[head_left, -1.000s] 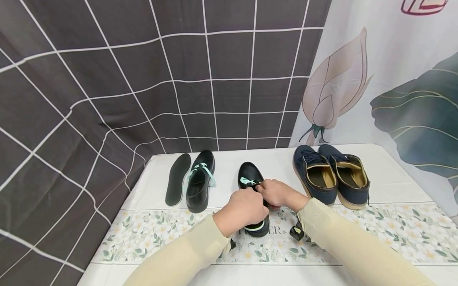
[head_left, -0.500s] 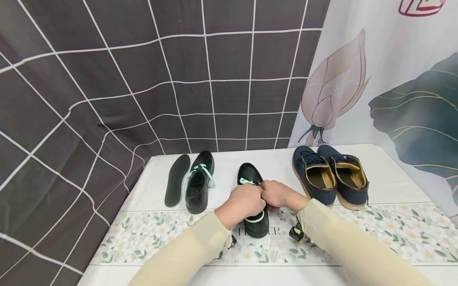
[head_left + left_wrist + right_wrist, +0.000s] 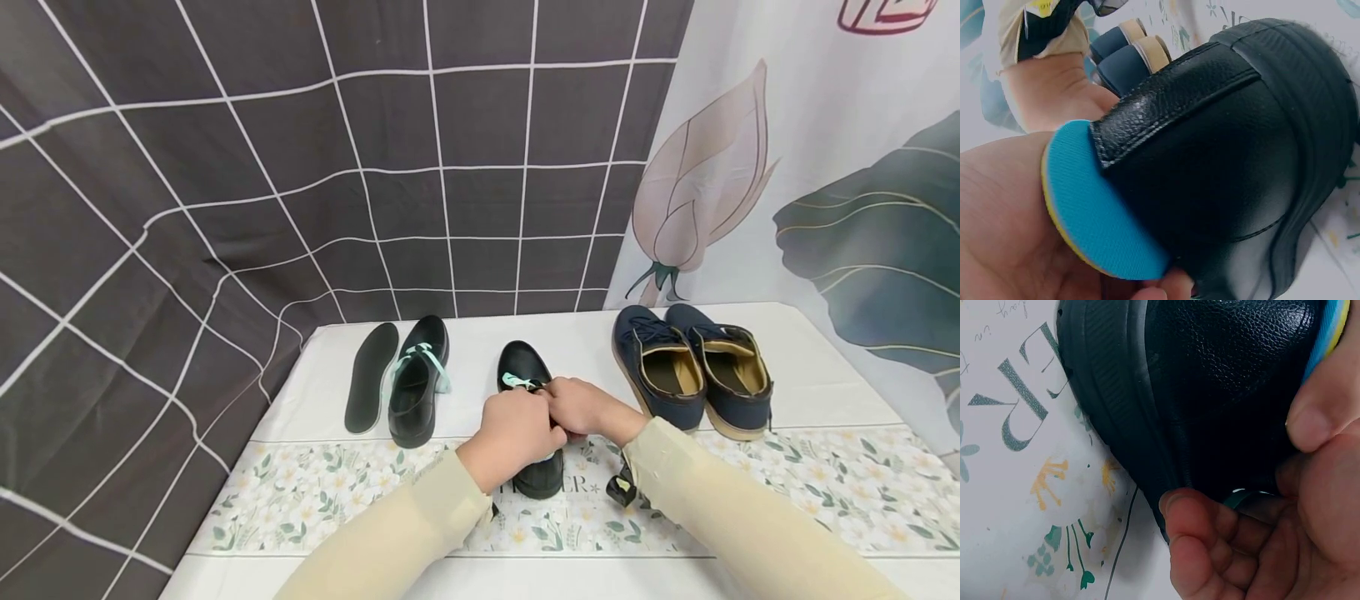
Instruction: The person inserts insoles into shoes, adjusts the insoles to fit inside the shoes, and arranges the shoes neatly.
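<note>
A black leather lace-up shoe (image 3: 538, 482) with mint laces (image 3: 517, 381) stands toe-away between my hands in the head view. An insole (image 3: 1100, 206), blue with a yellow edge, sticks out of its opening at the heel end in the left wrist view. My left hand (image 3: 516, 427) grips this insole over the opening, its palm along the yellow edge. From the right side, my right hand (image 3: 583, 406) holds the shoe; in the right wrist view its curled fingers (image 3: 1200, 534) lie against the shoe's side near the sole. The shoe's middle is hidden by both hands.
To the left lie a dark insole (image 3: 372, 379) and a matching black shoe (image 3: 413, 417) with mint laces. A pair of navy shoes (image 3: 671, 408) stands at the right. The white floral cloth (image 3: 322, 500) covers the table, and a dark gridded curtain (image 3: 480, 200) hangs behind.
My left hand has shifted and turned slightly over the shoe's opening; the pale insole rim at the heel is now mostly covered. The right hand stays almost in place.
</note>
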`<move>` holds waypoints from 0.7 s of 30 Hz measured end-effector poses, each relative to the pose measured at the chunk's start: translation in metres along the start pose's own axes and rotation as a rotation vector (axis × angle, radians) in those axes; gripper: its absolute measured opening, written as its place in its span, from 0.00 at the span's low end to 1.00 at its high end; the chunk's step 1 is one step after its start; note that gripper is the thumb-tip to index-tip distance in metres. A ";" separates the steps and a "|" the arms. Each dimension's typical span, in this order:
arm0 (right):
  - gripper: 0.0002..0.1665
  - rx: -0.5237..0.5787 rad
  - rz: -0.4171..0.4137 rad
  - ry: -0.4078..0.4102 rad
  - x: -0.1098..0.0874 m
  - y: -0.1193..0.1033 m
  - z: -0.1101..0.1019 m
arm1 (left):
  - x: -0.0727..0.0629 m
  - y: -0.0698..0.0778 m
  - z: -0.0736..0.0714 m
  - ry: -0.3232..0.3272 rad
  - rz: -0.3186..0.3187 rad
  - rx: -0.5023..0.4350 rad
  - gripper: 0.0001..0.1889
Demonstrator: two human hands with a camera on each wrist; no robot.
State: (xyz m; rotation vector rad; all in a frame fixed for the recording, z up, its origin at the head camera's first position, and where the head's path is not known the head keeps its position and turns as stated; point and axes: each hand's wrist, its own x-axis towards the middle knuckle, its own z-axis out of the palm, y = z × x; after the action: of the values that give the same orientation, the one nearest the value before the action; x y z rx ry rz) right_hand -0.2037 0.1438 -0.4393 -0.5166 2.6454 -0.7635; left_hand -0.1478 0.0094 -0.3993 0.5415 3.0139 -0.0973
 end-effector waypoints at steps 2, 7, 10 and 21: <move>0.29 -0.024 -0.006 0.006 0.000 0.000 0.000 | -0.003 0.001 -0.003 -0.036 -0.009 0.020 0.29; 0.30 -0.026 0.021 0.007 0.000 0.001 0.001 | -0.010 0.000 -0.007 -0.093 -0.010 -0.006 0.36; 0.32 -0.020 0.035 0.002 0.000 -0.001 0.002 | -0.013 -0.002 -0.008 -0.103 -0.022 -0.047 0.36; 0.30 -0.026 0.020 0.012 0.000 0.000 0.003 | -0.013 -0.010 -0.005 0.006 0.095 -0.180 0.13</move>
State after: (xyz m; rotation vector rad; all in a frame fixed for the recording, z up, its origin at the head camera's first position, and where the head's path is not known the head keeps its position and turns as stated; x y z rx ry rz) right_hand -0.2027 0.1427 -0.4416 -0.4936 2.6709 -0.7300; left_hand -0.1398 -0.0041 -0.3924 0.6647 2.9563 0.1795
